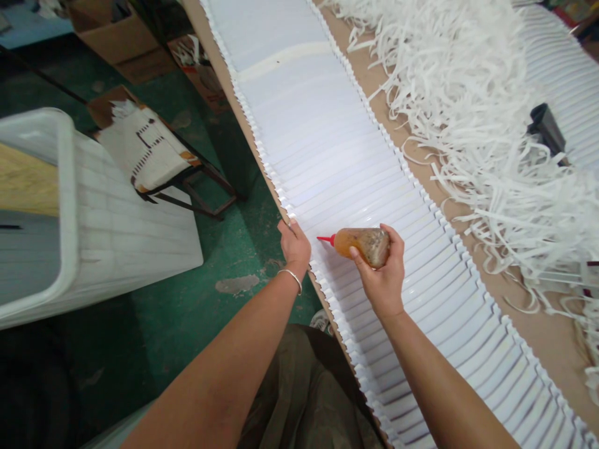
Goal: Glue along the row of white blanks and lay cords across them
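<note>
My right hand (386, 280) is wrapped round a squeeze bottle (358, 242) of amber liquid. The bottle lies tilted on its side above the white sheets, and its red nozzle (326, 239) points left toward my left hand. Overlapping white sheets (355, 143) form a long, shingled row with small tabs along both edges. At the row's left edge, my left hand (296, 244) is closed, thumb and forefinger pinching the edge of a white sheet. Part of that grip is hidden by the fingers themselves. A bracelet (296, 279) circles the left wrist.
Beyond the row, a heap of loose white strips (468, 106) covers part of the brown tabletop (524, 312), with a dark object (547, 134) beside it. To the left stand a white plastic bin (126, 224), a stool (201, 187) bearing a printed carton, and cardboard boxes (121, 43).
</note>
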The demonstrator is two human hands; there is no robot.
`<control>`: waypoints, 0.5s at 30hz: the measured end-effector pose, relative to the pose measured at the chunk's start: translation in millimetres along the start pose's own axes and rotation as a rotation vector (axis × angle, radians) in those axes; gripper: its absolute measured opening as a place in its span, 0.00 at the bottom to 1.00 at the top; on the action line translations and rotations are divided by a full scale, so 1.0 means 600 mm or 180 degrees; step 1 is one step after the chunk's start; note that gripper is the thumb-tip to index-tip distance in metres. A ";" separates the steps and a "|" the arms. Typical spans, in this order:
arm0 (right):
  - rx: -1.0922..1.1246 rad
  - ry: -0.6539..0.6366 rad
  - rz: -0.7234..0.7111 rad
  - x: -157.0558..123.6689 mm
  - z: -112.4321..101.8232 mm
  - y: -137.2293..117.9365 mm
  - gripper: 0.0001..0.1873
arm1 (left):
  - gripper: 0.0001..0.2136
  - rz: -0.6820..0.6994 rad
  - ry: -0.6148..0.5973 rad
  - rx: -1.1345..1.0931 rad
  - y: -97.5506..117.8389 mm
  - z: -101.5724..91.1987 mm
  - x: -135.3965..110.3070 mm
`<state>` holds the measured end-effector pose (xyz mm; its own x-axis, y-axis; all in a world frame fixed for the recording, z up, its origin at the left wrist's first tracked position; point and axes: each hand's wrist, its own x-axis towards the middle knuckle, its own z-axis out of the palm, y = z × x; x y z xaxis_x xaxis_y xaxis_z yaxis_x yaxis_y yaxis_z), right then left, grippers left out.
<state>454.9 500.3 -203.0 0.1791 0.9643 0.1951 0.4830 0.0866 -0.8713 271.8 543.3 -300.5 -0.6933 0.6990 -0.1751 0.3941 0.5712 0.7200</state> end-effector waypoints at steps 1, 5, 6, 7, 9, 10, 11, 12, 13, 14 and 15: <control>-0.0052 0.0009 -0.0117 0.003 -0.006 0.003 0.38 | 0.17 -0.0014 -0.0013 0.0023 0.001 0.000 0.000; -0.0238 0.0276 -0.0744 0.033 -0.048 0.019 0.41 | 0.17 -0.0084 -0.0053 0.0087 0.006 -0.004 -0.001; -0.0290 0.0421 -0.0866 0.045 -0.064 0.022 0.42 | 0.17 -0.0089 -0.0064 0.0098 0.007 -0.006 -0.001; -0.0325 0.0614 -0.0906 0.057 -0.081 0.024 0.43 | 0.18 -0.0093 -0.0076 0.0104 0.008 -0.007 -0.001; -0.0120 0.1149 -0.0697 0.081 -0.120 0.027 0.42 | 0.18 -0.0105 -0.0084 0.0093 0.009 -0.008 -0.001; 0.0218 0.1403 -0.0438 0.089 -0.141 0.029 0.39 | 0.18 -0.0112 -0.0081 0.0085 0.009 -0.008 0.000; 0.0709 0.1596 -0.0101 0.094 -0.162 0.030 0.35 | 0.18 -0.0117 -0.0078 0.0083 0.008 -0.008 0.000; 0.1292 0.1738 0.0278 0.095 -0.182 0.030 0.31 | 0.18 -0.0119 -0.0074 0.0093 0.007 -0.008 0.001; 0.1886 0.1835 0.0650 0.091 -0.202 0.031 0.26 | 0.18 -0.0121 -0.0065 0.0117 0.006 -0.007 0.002; 0.2419 0.1904 0.0998 0.082 -0.221 0.031 0.23 | 0.18 -0.0113 -0.0056 0.0148 0.006 -0.007 0.003; 0.2840 0.1961 0.1307 0.067 -0.237 0.030 0.21 | 0.18 -0.0103 -0.0048 0.0179 0.005 -0.006 0.003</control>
<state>592.6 505.0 -146.7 0.6878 0.6968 -0.2036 -0.4405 0.1777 -0.8800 269.3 544.9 -296.2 -0.6973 0.6859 -0.2080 0.4051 0.6166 0.6750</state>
